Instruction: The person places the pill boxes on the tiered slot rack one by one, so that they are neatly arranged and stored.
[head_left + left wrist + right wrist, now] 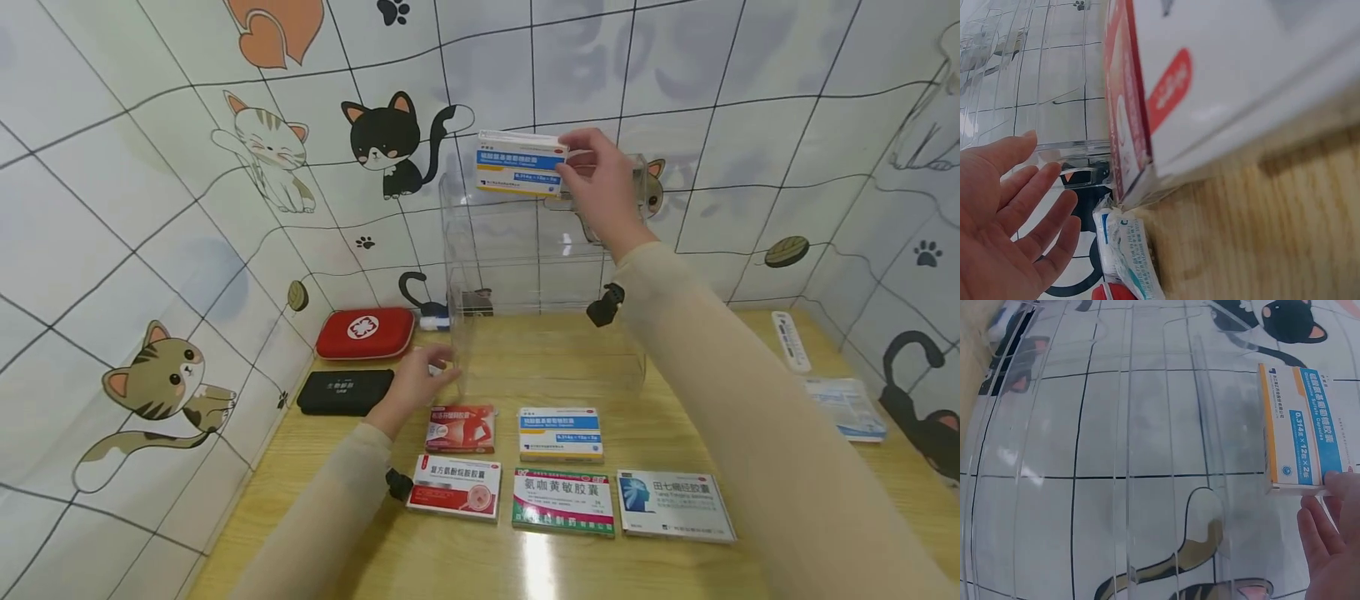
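Observation:
My right hand [602,187] pinches a blue, white and yellow medicine box [521,167] by its right end, thumb in front. The box is upright at the top of a clear plastic rack [457,275]; whether it touches the rack I cannot tell. In the right wrist view, the same box [1304,428] sits between thumb and fingers. My left hand [415,385] is beside the rack's lower left side; in the left wrist view its fingers [1038,215] are spread and hold nothing. Nearest to it on the table lies a red medicine box [461,429].
A matching blue-and-white box [561,433] lies before the rack. Closer are a red-and-white box [455,487], a green-edged box [563,502] and a grey-white box [675,506]. Left stand a red case [365,333] and black case [345,392]; right, a thermometer pack [791,342] and plastic packet [847,408].

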Demonstrator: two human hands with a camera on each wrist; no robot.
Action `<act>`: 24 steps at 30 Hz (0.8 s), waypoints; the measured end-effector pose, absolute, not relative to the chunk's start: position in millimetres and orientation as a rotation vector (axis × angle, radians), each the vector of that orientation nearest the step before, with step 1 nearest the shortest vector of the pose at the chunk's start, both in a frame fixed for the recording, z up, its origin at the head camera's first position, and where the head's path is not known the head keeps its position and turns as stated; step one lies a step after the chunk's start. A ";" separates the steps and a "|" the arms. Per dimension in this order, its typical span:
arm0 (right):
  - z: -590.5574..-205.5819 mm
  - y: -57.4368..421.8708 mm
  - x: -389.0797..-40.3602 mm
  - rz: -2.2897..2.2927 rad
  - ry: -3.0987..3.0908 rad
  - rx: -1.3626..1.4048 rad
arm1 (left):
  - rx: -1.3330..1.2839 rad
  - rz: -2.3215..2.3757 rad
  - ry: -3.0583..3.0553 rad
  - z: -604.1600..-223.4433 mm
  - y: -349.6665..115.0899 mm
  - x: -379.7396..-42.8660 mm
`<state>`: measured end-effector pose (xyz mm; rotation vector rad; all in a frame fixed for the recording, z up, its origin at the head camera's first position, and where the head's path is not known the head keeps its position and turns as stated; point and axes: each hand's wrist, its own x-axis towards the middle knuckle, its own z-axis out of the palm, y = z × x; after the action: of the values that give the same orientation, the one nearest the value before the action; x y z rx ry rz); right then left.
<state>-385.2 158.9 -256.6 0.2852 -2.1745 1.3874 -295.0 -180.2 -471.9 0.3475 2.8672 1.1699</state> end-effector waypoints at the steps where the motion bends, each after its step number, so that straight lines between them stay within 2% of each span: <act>1: -256.9 156.1 -389.6 1.389 -2.179 0.286 | 0.346 1.169 2.866 -471.6 -180.0 -294.8; 9: -256.4 144.3 -412.3 1.351 -2.249 0.313 | 0.328 1.119 2.873 -468.9 -174.8 -295.5; 24: -268.7 139.9 -413.9 1.292 -2.412 0.405 | 0.286 1.024 2.915 -462.1 -174.3 -292.0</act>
<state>-413.9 139.9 -268.7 0.4055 -2.4116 1.2925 -292.0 -174.3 -462.1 0.2865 2.9155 1.0239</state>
